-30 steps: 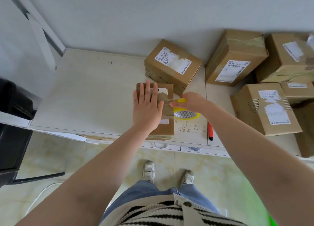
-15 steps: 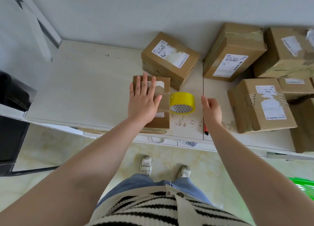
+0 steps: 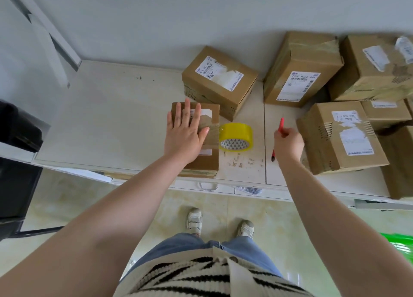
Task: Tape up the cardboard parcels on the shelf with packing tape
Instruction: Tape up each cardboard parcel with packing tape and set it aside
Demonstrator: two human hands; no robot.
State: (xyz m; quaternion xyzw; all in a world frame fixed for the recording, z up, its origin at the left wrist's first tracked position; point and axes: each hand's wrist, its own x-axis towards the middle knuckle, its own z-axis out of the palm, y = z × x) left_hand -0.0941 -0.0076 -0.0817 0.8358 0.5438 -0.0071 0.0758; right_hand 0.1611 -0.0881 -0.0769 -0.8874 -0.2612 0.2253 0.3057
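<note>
- Head view looks down on a pale shelf (image 3: pixel 111 117) with the person's two bare arms reaching over it.
- Left hand (image 3: pixel 184 133) lies flat on the small parcel (image 3: pixel 201 160), its fingers (image 3: pixel 186 110) straight and spread, pressing on the top where a strip of tape crosses it.
- That parcel sits at the front edge of the shelf, its long axis running from the person toward the wall.
- Yellow tape roll (image 3: pixel 236 136) lies on its side just beside the parcel's right edge; the strip appears to run from it onto the box, so it looks uncut.
- Right hand (image 3: pixel 288 143) is well to the right of the roll, fingers curled round a red cutter (image 3: pixel 281 124); the red tip points away toward the wall and the dark end pokes out below the hand.
- Judgement: the step in hand is severing the tape. The cut lies to the left of the right hand, in the short gap between roll and parcel edge, so the cutter must travel leftward past the roll.
- The strip runs left to right, across the parcel's long axis, so the blade should meet it crosswise.
- Left hand is the nearer one and is well placed to hold the box steady.
- More cardboard parcels (image 3: pixel 339 138) stand at the right and along the wall, some with torn labels.
</note>
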